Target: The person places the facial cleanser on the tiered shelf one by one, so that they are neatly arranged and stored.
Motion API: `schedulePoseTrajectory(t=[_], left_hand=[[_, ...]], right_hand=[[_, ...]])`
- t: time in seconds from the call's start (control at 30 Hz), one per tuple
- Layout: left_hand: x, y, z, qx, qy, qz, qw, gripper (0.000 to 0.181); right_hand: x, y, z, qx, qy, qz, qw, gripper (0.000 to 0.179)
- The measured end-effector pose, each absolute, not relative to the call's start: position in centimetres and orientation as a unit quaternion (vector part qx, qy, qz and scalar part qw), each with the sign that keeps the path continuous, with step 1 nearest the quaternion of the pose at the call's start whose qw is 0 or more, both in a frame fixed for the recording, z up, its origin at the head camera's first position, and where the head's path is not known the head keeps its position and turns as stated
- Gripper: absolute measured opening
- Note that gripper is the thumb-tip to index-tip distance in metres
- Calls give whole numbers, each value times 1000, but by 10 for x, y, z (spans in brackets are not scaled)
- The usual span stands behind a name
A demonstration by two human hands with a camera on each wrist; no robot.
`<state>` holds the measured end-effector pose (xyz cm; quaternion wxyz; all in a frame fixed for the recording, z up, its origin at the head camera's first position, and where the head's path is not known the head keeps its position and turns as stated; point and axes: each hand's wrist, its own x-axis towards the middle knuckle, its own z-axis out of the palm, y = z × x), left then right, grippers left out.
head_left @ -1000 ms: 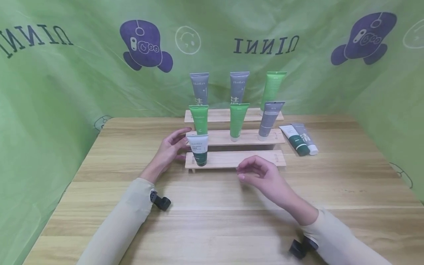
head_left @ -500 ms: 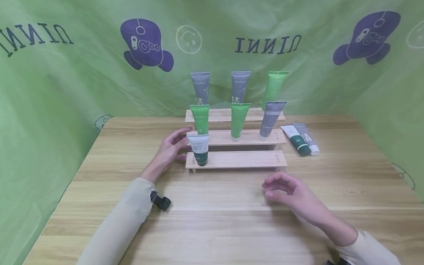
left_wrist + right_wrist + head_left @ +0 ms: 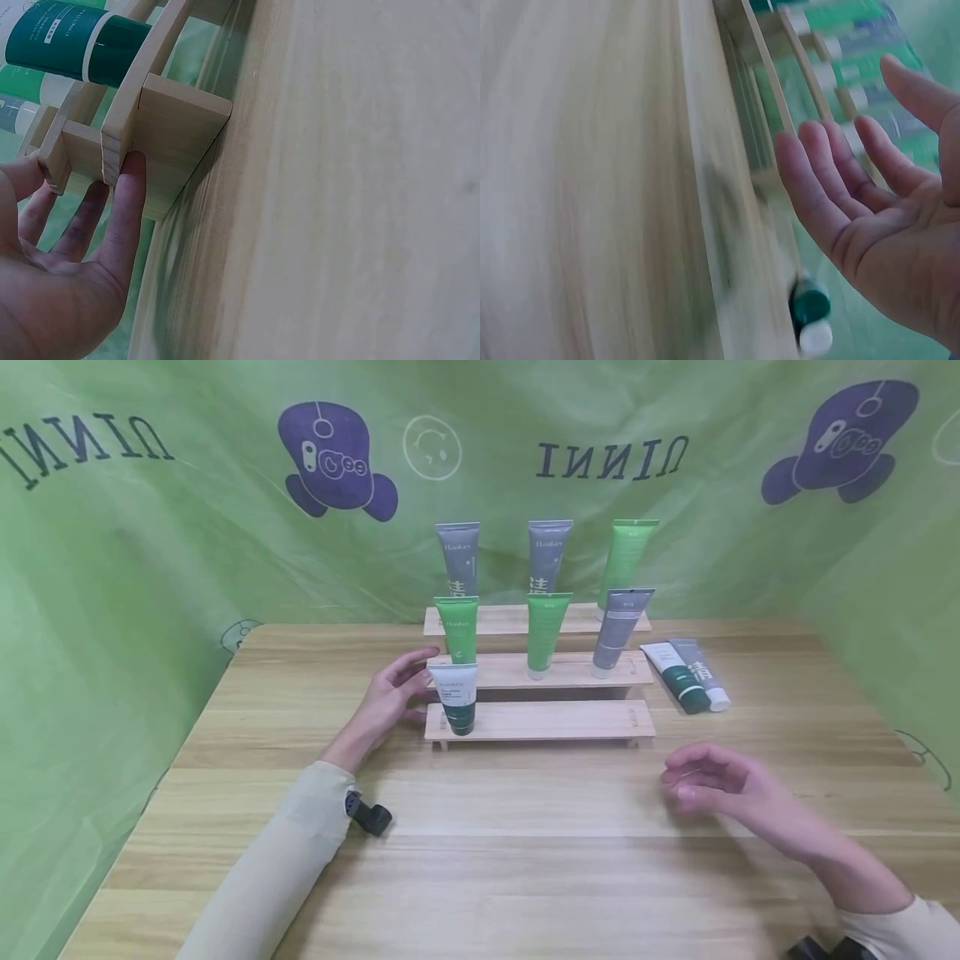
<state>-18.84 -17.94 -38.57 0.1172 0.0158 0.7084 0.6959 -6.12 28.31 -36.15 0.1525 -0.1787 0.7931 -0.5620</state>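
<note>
In the head view, my left hand (image 3: 386, 697) is at the left end of a three-tier wooden rack (image 3: 558, 722). The left wrist view shows its loosely extended fingers (image 3: 124, 217) touching the ends of the boards. On the front tier, at the left, a white-and-dark-green squeeze tube (image 3: 456, 697) stands cap down. The middle tier carries two green tubes, one at centre (image 3: 546, 633), and a grey-blue tube (image 3: 621, 631). Two grey-blue tubes, one at left (image 3: 459, 556), and a green tube (image 3: 627, 556) stand behind. My right hand (image 3: 738, 793), holding nothing, hovers above the table, fingers loosely bent.
Right of the rack, another white-and-dark-green tube (image 3: 678, 681) and a grey-blue tube (image 3: 701, 672) lie side by side on the wooden table (image 3: 525, 860). A green printed curtain (image 3: 495, 410) hangs close behind and along both sides.
My right hand has moved away from the front tier, rightward and slightly down toward the table's right side. The left hand stays at the rack's left end, and the tubes stay in place.
</note>
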Motion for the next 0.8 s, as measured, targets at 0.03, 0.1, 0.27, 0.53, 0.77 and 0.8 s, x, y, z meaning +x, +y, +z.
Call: schedulePoseTrajectory(t=[0.03, 0.1, 0.27, 0.53, 0.77, 0.8], left_hand=[[-189, -179, -386, 16, 707, 697, 117, 45], [-189, -179, -386, 17, 707, 697, 116, 45], [-188, -178, -385, 16, 708, 697, 115, 45], [-187, -178, -384, 12, 703, 701, 120, 44], [-187, -178, -384, 17, 705, 699, 115, 45], [-187, -178, -384, 18, 706, 699, 114, 45]], right_hand=[[-62, 289, -362, -179, 793, -562, 153, 37], [-64, 300, -363, -182, 791, -563, 154, 36], [-70, 326, -366, -156, 802, -553, 165, 35], [-85, 358, -373, -133, 792, -570, 175, 34], [-102, 385, -381, -126, 734, -637, 198, 36], [-104, 388, -382, -121, 728, -643, 202, 36]])
